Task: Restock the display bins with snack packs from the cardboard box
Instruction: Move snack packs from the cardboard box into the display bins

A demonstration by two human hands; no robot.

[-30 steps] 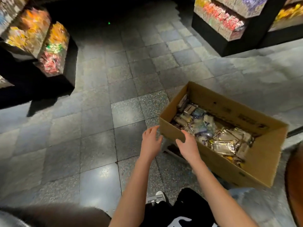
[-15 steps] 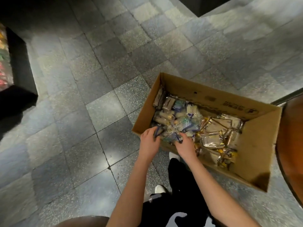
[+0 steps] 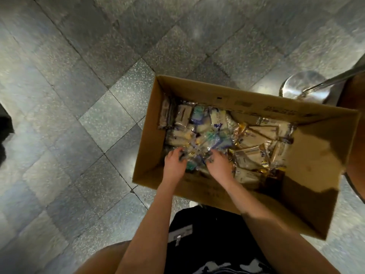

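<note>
While inside the cardboard box [image 3: 199,89], left hand [image 3: 174,165] and right hand [image 3: 220,167]; both curled round snack packs [image 3: 254,135].

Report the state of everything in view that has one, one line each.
cardboard box: open-topped, standing on the floor, partly filled.
snack packs: a loose, jumbled pile inside the box.
left hand: inside the box, fingers curled round packs at the near wall.
right hand: inside the box, fingers curled into the same clump of packs.
metal stand base: resting on the floor beyond the box's far wall.
</note>
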